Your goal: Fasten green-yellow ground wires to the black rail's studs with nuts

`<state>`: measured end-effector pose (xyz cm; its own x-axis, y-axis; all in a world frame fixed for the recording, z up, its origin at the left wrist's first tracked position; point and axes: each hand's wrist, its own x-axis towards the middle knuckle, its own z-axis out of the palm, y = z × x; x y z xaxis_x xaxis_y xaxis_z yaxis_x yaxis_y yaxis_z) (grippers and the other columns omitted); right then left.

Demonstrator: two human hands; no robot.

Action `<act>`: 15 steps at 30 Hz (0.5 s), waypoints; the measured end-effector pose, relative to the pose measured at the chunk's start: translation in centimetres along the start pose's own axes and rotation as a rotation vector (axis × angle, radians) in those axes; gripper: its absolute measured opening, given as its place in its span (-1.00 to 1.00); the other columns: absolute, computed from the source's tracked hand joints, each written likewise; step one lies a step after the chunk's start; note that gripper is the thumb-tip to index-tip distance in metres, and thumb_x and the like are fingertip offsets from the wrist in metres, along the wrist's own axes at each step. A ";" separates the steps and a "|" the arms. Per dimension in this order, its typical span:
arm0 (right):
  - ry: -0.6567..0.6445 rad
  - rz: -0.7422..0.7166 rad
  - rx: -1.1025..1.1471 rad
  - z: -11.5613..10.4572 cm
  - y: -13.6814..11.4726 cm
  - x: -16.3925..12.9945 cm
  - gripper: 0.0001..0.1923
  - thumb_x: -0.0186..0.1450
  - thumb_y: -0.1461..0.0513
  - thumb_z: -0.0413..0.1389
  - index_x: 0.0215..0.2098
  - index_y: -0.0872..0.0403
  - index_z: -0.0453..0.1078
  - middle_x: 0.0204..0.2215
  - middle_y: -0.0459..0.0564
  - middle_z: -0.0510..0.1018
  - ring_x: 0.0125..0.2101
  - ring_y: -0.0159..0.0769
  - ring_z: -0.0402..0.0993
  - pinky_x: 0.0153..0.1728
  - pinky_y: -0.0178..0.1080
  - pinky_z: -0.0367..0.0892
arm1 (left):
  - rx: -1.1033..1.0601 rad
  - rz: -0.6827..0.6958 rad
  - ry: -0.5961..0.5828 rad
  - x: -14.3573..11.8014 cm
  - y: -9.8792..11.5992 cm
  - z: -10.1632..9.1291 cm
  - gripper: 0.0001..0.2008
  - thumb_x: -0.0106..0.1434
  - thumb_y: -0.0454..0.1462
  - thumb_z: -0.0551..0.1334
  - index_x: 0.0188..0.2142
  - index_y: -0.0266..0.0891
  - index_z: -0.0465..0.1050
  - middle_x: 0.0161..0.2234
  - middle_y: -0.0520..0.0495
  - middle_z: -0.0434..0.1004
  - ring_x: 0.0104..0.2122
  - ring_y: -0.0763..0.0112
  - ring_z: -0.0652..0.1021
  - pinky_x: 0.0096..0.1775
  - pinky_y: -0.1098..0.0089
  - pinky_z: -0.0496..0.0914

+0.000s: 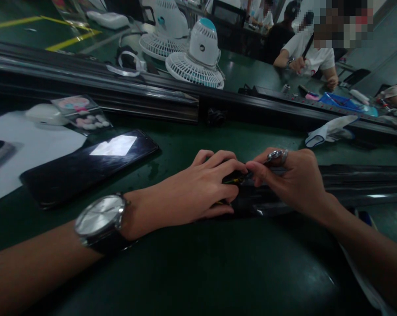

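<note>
From the head camera, both hands meet near the middle of a dark green counter (198, 272). The left hand (198, 188), with a silver-faced wristwatch (101, 219) on its wrist, lies palm down with its fingers curled over the end of a long black part (349, 184) that runs off to the right along the counter. The right hand (293, 180) is closed around a slim silver tool (275, 156), pinched between thumb and forefinger, its tip pointing toward the spot where the left fingertips press; something small and yellow-green shows there, too small to make out. The two hands touch or nearly touch at the fingertips. To the left, well apart from the hands, a black phone (86, 169) lies flat with light reflected on its screen, beside a white sheet (30, 149) and a small printed packet (81, 112). A black rail (119, 87) crosses the counter behind them. Beyond it stand two white desk fans (198, 57), tipped face down. On the far right a white glove (330, 131) rests by the rail, and another person in a white shirt (312, 55) sits at the far side, hands near some blue items (346, 104).
</note>
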<state>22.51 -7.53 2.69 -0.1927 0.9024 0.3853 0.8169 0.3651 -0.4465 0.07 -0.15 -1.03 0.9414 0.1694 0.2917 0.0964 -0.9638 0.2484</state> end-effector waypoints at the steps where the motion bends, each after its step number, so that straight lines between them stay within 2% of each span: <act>1: -0.002 -0.002 -0.005 0.1 0.0 0.0 -0.71 0.40 0.10 0.23 -0.44 0.05 0.52 -0.60 -0.15 0.59 -0.59 -0.39 0.52 -0.49 -0.30 0.27 | -0.003 0.000 0.003 0.0 0.0 0.0 -0.89 0.34 -0.17 0.34 -0.22 -0.14 0.54 0.23 -0.12 0.33 0.30 0.01 0.22 0.18 0.02 0.14; 6: -0.027 -0.093 -0.023 0.2 0.1 0.1 -0.72 0.42 0.18 0.18 -0.45 0.09 0.49 -0.60 -0.13 0.57 -0.62 -0.41 0.46 -0.52 -0.30 0.22 | -0.043 -0.007 -0.016 0.0 -0.1 -0.2 -0.90 0.37 -0.17 0.30 -0.21 -0.13 0.54 0.20 -0.13 0.33 0.31 0.02 0.20 0.18 0.00 0.12; 8: -0.097 -0.200 -0.029 -0.4 0.4 0.2 -0.76 0.44 0.24 0.13 -0.40 0.08 0.47 -0.54 -0.12 0.59 -0.59 -0.42 0.45 -0.49 -0.30 0.23 | -0.086 -0.018 -0.027 0.1 -0.1 -0.5 -0.94 0.36 -0.21 0.31 -0.23 -0.12 0.55 0.24 -0.11 0.30 0.30 0.03 0.20 0.17 0.02 0.14; 11: -0.251 -0.338 0.005 -2.0 1.1 0.5 -0.88 0.44 0.25 0.10 -0.24 0.05 0.48 -0.40 -0.08 0.63 -0.40 -0.33 0.53 -0.30 -0.26 0.32 | -0.167 -0.039 -0.060 0.2 0.0 -1.0 -0.94 0.33 -0.26 0.33 -0.24 -0.03 0.59 0.27 -0.02 0.25 0.30 0.03 0.20 0.18 0.01 0.14; 13: -0.298 -0.314 0.045 -2.9 1.5 0.7 -0.91 0.44 0.24 0.11 -0.19 0.04 0.47 -0.38 -0.09 0.62 -0.34 -0.31 0.54 -0.26 -0.25 0.34 | -0.191 -0.054 -0.084 0.2 0.1 -1.3 -0.88 0.33 -0.28 0.32 -0.23 0.03 0.61 0.31 0.03 0.22 0.32 0.02 0.17 0.19 -0.02 0.13; 15: -0.275 -0.239 0.079 -3.4 1.8 0.8 -0.90 0.44 0.24 0.10 -0.20 0.03 0.47 -0.41 -0.13 0.60 -0.39 -0.35 0.54 -0.31 -0.28 0.33 | -0.192 -0.063 -0.088 0.2 0.1 -1.4 -0.86 0.31 -0.30 0.33 -0.21 0.04 0.61 0.35 0.06 0.17 0.33 0.00 0.15 0.21 -0.05 0.12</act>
<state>25.70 -6.96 4.92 -0.5204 0.8135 0.2594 0.6891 0.5796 -0.4350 -0.16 0.08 0.32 0.9608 0.2011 0.1907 0.1003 -0.8938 0.4371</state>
